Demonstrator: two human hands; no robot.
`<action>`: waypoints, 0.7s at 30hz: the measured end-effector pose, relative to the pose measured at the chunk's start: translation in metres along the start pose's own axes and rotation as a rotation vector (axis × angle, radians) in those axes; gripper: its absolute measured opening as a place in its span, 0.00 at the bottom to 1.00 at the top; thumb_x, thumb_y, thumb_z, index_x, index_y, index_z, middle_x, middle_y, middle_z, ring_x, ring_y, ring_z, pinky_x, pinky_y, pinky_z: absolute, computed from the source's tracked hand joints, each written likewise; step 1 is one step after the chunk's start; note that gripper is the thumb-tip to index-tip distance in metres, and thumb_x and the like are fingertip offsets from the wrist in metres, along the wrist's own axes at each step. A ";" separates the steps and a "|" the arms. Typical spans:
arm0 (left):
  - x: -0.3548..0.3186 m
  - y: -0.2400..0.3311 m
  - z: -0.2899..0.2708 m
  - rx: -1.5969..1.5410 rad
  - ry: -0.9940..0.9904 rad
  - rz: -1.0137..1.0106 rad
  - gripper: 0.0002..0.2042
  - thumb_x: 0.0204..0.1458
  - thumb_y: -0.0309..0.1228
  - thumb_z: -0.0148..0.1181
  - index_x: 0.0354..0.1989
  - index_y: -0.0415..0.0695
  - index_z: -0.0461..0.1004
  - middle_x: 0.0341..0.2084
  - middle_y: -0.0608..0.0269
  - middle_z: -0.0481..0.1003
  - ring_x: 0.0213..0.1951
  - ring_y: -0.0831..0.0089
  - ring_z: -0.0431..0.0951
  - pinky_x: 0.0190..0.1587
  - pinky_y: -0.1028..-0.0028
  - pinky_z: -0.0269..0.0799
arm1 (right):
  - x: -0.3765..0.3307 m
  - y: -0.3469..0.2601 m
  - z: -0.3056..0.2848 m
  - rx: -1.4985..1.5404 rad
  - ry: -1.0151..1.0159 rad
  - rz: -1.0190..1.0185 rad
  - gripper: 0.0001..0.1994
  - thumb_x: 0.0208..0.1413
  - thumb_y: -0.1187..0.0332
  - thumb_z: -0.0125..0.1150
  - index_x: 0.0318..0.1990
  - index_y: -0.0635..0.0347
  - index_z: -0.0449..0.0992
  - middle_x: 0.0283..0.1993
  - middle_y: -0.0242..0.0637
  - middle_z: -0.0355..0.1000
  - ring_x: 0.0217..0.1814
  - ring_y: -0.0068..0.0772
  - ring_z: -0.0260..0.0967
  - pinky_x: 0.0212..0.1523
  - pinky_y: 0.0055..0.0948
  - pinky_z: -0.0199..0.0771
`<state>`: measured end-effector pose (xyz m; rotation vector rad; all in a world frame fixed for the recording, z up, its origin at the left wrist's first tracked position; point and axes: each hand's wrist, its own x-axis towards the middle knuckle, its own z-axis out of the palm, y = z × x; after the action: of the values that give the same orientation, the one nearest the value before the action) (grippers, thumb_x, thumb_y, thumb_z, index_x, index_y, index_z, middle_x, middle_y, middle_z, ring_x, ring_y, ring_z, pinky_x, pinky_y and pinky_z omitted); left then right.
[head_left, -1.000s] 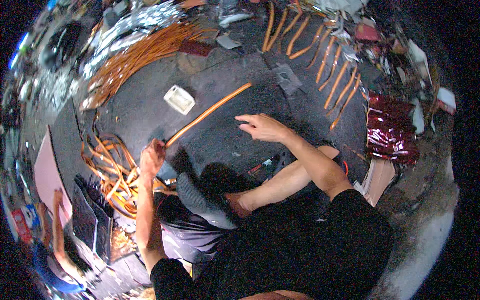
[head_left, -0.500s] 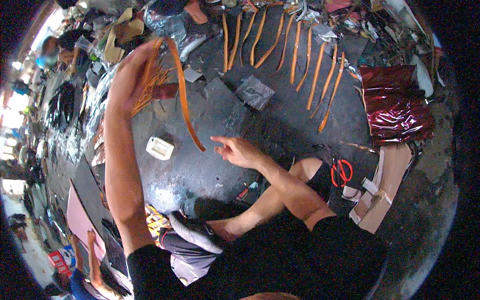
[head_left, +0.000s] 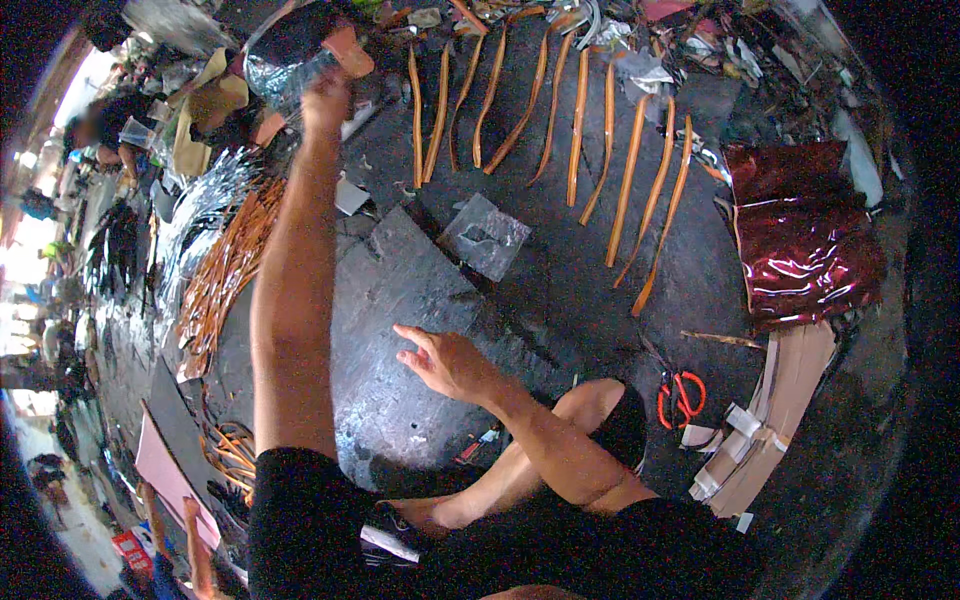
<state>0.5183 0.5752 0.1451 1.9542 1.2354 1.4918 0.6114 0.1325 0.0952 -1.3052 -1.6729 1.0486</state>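
Observation:
My left arm stretches far forward, its hand (head_left: 327, 100) beside a flat reddish-brown piece (head_left: 348, 52). Its fingers look curled closed; what they hold, if anything, is hidden. My right hand (head_left: 445, 365) hovers open and empty over the dark floor sheet (head_left: 385, 285), index finger extended. Ahead of it, several narrow orange-brown strips (head_left: 626, 185) lie apart in a row, roughly parallel. A bundle of shiny orange-brown strips (head_left: 228, 270) is left of my left forearm.
Red-handled scissors (head_left: 682, 402) lie right of my bent leg, near folded cardboard (head_left: 765, 435). A glossy dark-red sheet (head_left: 805, 235) is beyond them. A clear plastic bag (head_left: 486, 237) lies mid-floor. Another person's arms (head_left: 197, 550) are at lower left, near a pink board (head_left: 175, 470).
My left hand has reached farther forward; the orange strip hanging from it no longer shows. The white dish is out of sight. My right hand stays open, and the view has shifted.

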 end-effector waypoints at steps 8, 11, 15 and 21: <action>-0.176 -0.073 0.021 0.425 -0.199 -0.528 0.15 0.50 0.39 0.58 0.45 0.48 0.77 0.37 0.48 0.79 0.42 0.51 0.79 0.44 0.58 0.72 | 0.004 0.024 0.003 -0.128 0.076 -0.029 0.22 0.58 0.60 0.59 0.57 0.58 0.68 0.27 0.45 0.74 0.27 0.42 0.73 0.31 0.37 0.73; -0.201 -0.020 -0.066 0.358 -0.271 -0.379 0.14 0.52 0.39 0.56 0.41 0.44 0.78 0.33 0.49 0.79 0.40 0.53 0.79 0.43 0.62 0.72 | 0.010 0.005 -0.004 0.026 -0.095 0.177 0.22 0.58 0.60 0.59 0.58 0.57 0.69 0.27 0.44 0.74 0.27 0.38 0.73 0.32 0.36 0.73; -0.258 0.064 -0.173 0.393 -0.350 -0.493 0.17 0.57 0.43 0.53 0.33 0.40 0.77 0.29 0.51 0.79 0.34 0.57 0.79 0.40 0.64 0.71 | 0.002 -0.002 -0.002 -0.001 -0.036 0.139 0.22 0.60 0.59 0.58 0.58 0.59 0.69 0.33 0.43 0.76 0.30 0.32 0.73 0.37 0.33 0.73; -0.423 0.042 -0.372 0.593 -0.097 -0.631 0.11 0.53 0.36 0.57 0.38 0.41 0.74 0.29 0.50 0.79 0.33 0.60 0.79 0.37 0.66 0.72 | -0.009 -0.021 0.019 -0.149 -0.225 0.174 0.22 0.61 0.62 0.55 0.61 0.56 0.66 0.26 0.33 0.71 0.24 0.20 0.65 0.28 0.24 0.69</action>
<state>0.1765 0.1313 0.0685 1.6515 2.1614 0.7539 0.5884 0.1178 0.1064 -1.4959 -1.8599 1.2302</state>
